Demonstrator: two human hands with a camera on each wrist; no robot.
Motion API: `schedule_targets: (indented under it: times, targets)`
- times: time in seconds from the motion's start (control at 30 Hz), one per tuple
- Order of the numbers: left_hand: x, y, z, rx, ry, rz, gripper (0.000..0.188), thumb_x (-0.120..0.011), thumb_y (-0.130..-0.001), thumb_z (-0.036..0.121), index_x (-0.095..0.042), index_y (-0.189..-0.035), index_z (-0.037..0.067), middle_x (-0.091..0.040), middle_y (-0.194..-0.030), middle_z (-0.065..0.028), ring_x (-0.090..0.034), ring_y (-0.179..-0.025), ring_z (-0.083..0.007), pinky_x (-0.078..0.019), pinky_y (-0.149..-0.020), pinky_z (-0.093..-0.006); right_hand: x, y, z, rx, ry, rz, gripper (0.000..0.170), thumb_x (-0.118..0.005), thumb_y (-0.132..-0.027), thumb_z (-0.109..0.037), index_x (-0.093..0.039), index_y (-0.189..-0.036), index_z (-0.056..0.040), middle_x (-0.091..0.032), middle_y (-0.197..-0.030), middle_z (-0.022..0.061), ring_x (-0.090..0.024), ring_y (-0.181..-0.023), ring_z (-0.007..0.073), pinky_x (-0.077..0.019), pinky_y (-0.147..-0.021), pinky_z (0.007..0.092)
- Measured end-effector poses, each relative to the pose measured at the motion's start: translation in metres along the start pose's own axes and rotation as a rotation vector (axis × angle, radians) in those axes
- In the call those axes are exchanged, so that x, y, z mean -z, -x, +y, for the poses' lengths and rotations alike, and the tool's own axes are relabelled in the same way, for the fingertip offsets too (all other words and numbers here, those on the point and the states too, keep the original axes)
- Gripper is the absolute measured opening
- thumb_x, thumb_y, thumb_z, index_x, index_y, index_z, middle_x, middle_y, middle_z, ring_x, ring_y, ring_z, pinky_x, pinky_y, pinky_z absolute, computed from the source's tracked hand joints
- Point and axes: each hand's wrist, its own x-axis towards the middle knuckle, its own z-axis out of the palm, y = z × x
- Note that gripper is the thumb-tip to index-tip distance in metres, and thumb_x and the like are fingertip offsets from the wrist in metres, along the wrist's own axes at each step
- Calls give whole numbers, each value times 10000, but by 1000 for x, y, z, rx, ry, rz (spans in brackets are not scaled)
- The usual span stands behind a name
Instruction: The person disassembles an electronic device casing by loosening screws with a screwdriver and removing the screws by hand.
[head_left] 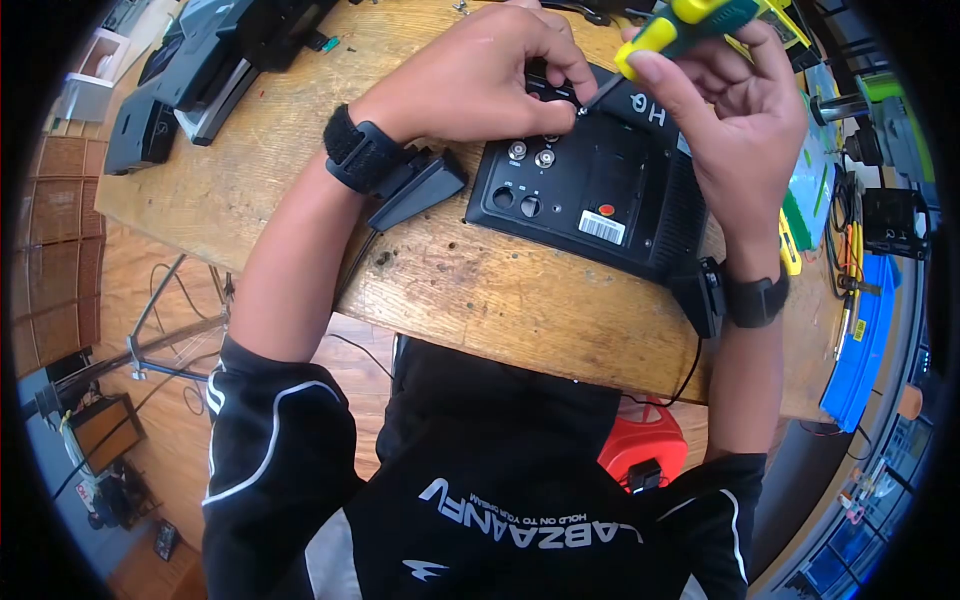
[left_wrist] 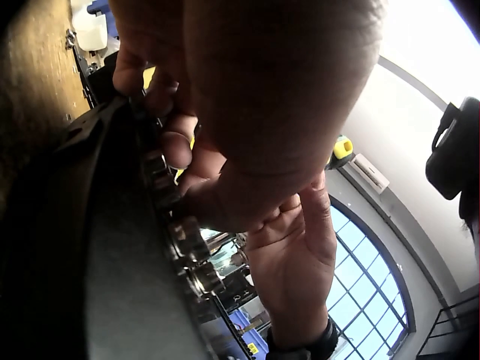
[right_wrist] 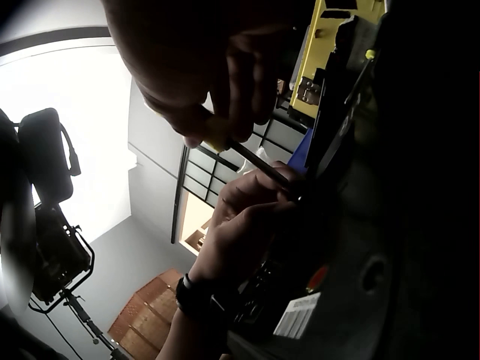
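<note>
A black electronic unit (head_left: 565, 235) lies on the wooden table, with round metal BNC connectors (head_left: 544, 159), a barcode label (head_left: 602, 227) and white handwritten letters on its back. My right hand (head_left: 745, 120) grips a screwdriver with a yellow and green handle (head_left: 690, 25); its metal shaft (right_wrist: 259, 163) slants down to the panel. Beside the tip, the thumb and finger of my left hand (head_left: 500, 85) close around a small shiny metal piece (head_left: 583, 112). I cannot tell its exact kind. In the left wrist view, more connectors (left_wrist: 187, 240) stand below that hand.
Black equipment (head_left: 190, 75) stands at the table's left. On the right are a blue tray (head_left: 865, 340), cables and tools. A red stool (head_left: 645, 440) is under the front edge. Cables hang from both wrist cameras over that edge.
</note>
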Motion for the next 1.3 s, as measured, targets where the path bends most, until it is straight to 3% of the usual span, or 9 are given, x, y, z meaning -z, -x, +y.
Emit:
schedule_targets:
  times: [0.2, 0.3, 0.53, 0.6, 0.63, 0.8, 0.87, 1.03, 1.3]
  targets:
    - [-1, -3, 2, -59, 72, 66, 190, -818, -844, 151, -728, -913, -1, -677, -816, -110, -645, -777, -197, -499, -723, -305, -10, -10, -6, -122, -66, -46, 375, -810, -833, 37, -621, -1155, 65, -731, -1004, 120, -730, -792, 137, -604, -713, 239]
    - [-4, -3, -3, -80, 90, 80, 187, -810, -875, 147, -741, -957, -6, -703, -846, -115, -654, -776, -187, -507, -714, -309, -4, -9, -2, -272, -146, -115, 371, -813, -850, -4, -631, -1165, 72, -724, -1035, 116, -721, -853, 142, -596, -768, 255]
    - [-6, -1, -5, -62, 77, 9, 243, -803, -889, 125, -754, -1088, -6, -750, -910, -94, -658, -759, -135, -516, -693, -278, -9, 2, 32, 11, -1, -70, 364, -760, -921, -72, -634, -1238, 54, -703, -1132, 105, -685, -991, 152, -557, -886, 273]
    - [-9, 0, 7, 119, -87, 67, 137, -794, -846, 116, -779, -962, 45, -679, -819, 2, -562, -759, -93, -439, -709, -270, 18, -7, 33, -73, -123, -435, 359, -598, -1035, -119, -580, -1358, 36, -683, -1303, 168, -679, -1129, 199, -507, -1037, 324]
    - [-10, -2, 6, 115, -90, 58, 137, -794, -846, 116, -779, -962, 45, -679, -819, 2, -562, -759, -93, -439, -709, -270, 18, -1, 37, -164, -186, -366, 327, -604, -1026, -116, -650, -1324, 10, -666, -1330, 117, -629, -1213, 183, -455, -1089, 323]
    - [-15, -2, 2, 37, 107, 130, 111, -784, -879, 130, -765, -945, 43, -696, -799, 27, -555, -713, -55, -435, -663, -238, 22, -2, 46, -231, -117, -325, 350, -663, -995, -110, -635, -1321, 12, -652, -1337, 102, -630, -1203, 172, -476, -1067, 319]
    - [-12, 0, 4, 47, 78, 71, 96, -765, -888, 114, -766, -947, 38, -696, -796, 22, -556, -719, -51, -427, -663, -228, 19, -2, 44, -362, -381, -264, 365, -726, -942, -45, -620, -1274, 63, -698, -1150, 105, -686, -1017, 162, -554, -910, 270]
    - [-15, 1, 0, 72, 11, 52, 129, -751, -889, 104, -762, -975, 10, -675, -767, 10, -555, -693, -49, -439, -639, -230, 18, -2, 40, -358, -474, -334, 478, -696, -966, -35, -515, -1368, 149, -688, -1186, 153, -681, -1037, 159, -563, -899, 270]
    - [-16, 3, -4, -2, -58, 109, 188, -761, -908, 159, -766, -1031, 16, -641, -720, 11, -543, -651, -44, -426, -587, -226, 17, -2, 42, -253, -488, -393, 408, -681, -974, -31, -569, -1341, 109, -699, -1183, 138, -683, -1016, 150, -563, -886, 258]
